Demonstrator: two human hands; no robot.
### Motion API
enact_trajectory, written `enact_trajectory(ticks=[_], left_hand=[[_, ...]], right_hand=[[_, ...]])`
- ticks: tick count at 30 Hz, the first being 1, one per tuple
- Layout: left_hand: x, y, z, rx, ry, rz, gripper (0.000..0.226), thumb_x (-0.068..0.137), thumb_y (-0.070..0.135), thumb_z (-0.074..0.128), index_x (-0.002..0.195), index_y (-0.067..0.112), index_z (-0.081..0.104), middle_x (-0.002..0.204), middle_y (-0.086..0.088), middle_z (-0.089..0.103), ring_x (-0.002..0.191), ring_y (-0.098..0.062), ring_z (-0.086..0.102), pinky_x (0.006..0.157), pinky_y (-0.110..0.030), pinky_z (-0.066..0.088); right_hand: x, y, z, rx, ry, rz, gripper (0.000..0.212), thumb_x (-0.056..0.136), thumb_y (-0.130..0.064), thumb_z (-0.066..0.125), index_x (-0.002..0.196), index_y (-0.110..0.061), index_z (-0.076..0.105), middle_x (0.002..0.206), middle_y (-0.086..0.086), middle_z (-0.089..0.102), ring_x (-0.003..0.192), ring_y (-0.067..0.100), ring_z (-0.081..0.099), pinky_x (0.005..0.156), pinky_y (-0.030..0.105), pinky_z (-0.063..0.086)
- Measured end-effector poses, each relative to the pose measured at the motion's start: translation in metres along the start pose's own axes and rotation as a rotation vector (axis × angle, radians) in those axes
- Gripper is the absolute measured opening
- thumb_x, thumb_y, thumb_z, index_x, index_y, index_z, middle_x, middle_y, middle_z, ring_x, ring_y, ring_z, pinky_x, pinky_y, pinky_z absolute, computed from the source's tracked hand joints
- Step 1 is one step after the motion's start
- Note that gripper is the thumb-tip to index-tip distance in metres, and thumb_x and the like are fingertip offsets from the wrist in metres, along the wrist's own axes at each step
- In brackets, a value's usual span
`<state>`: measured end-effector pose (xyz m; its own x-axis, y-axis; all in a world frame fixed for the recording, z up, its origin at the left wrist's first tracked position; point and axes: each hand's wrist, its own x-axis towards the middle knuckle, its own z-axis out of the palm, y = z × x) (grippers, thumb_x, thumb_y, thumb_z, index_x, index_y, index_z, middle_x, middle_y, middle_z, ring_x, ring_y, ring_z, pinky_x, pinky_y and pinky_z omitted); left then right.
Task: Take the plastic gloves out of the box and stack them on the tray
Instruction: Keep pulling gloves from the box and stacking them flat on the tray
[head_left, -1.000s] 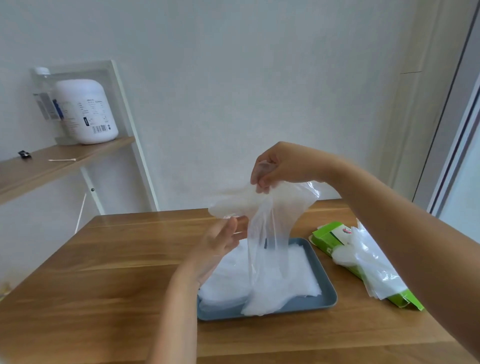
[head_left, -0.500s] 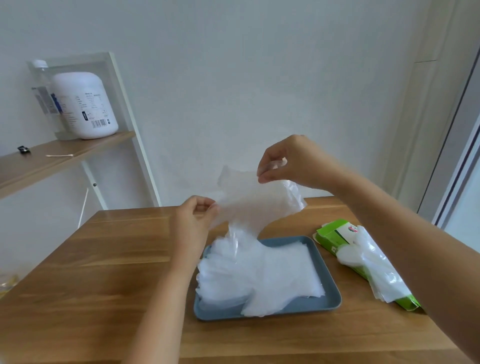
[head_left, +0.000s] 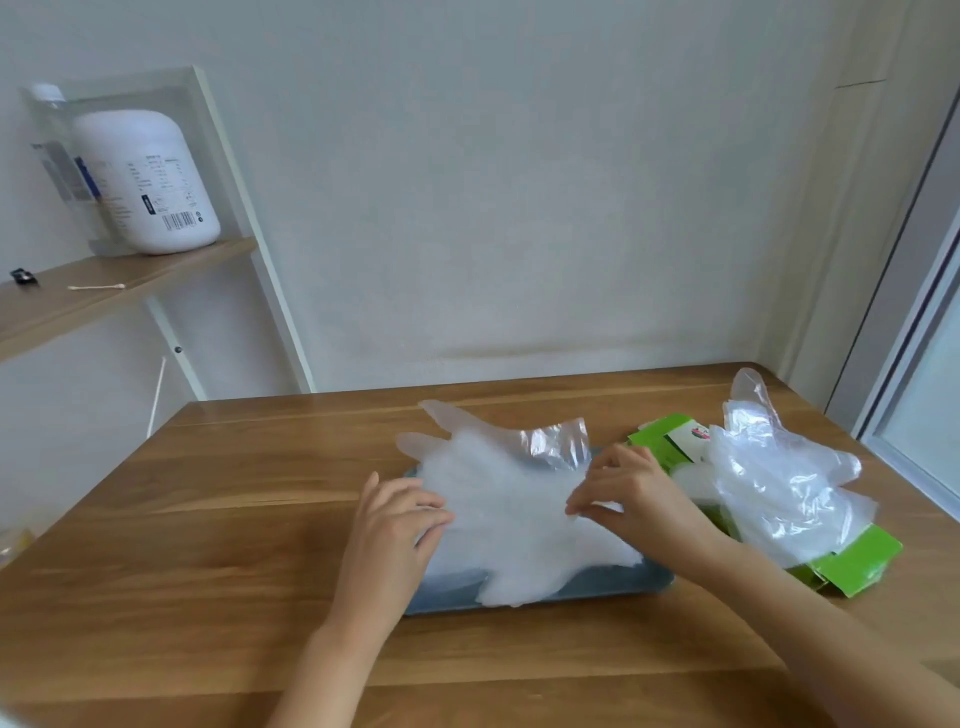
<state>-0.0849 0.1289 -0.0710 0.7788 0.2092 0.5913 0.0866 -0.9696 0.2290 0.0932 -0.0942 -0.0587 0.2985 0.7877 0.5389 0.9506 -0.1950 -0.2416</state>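
A stack of clear plastic gloves (head_left: 511, 512) lies spread on the blue-grey tray (head_left: 602, 586) in the middle of the table. The top glove's fingers point to the far left and its cuff stands up at the back. My left hand (head_left: 397, 525) pinches the top glove's left edge, low over the tray. My right hand (head_left: 636, 496) pinches its right side between thumb and forefinger. The green glove box (head_left: 860, 564) lies to the right of the tray, with loose gloves (head_left: 779, 483) bunched out of its opening.
The wooden table (head_left: 234, 519) meets a white wall at the back. A wooden shelf (head_left: 104, 291) at the left carries a large white bottle (head_left: 148, 182) and a cotton swab (head_left: 96, 287). A window frame (head_left: 919, 322) runs along the right.
Both hands have come down from chest height, lowering the glove they held in the air flat onto the stack on the tray.
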Motion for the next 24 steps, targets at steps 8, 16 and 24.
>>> enact_trajectory(ticks=[8,16,24], left_hand=[[0.0,0.001,0.005,0.037,-0.267,-0.197,0.04,0.091,-0.004,0.05,0.098,0.025,0.077,0.116,0.012,0.066,0.123,-0.007,0.048,0.114,-0.021,-0.013],[0.039,0.061,-0.008,-0.279,-0.232,-0.278,0.035,0.102,0.022,0.042,0.134,0.021,0.055,0.129,0.014,0.053,0.118,0.001,0.044,0.09,0.005,0.02],[0.033,0.066,0.049,0.021,-0.803,-0.203,0.065,0.098,0.059,0.022,0.154,0.035,0.001,0.162,0.007,-0.01,0.148,-0.018,-0.015,0.116,-0.051,-0.011]], right_hand=[[-0.015,0.011,0.015,0.035,-0.147,0.121,0.012,0.086,-0.026,0.068,0.091,-0.035,0.074,0.089,-0.024,0.059,0.103,0.007,0.05,0.097,0.025,0.03],[-0.018,0.005,0.008,-0.011,-0.072,0.039,0.016,0.078,-0.019,0.076,0.087,-0.032,0.075,0.085,-0.018,0.067,0.092,0.007,0.056,0.089,0.025,0.031],[-0.025,-0.008,-0.004,-0.169,-0.24,-0.008,0.026,0.09,-0.036,0.049,0.088,-0.031,0.075,0.087,-0.017,0.07,0.092,0.003,0.056,0.103,0.039,0.04]])
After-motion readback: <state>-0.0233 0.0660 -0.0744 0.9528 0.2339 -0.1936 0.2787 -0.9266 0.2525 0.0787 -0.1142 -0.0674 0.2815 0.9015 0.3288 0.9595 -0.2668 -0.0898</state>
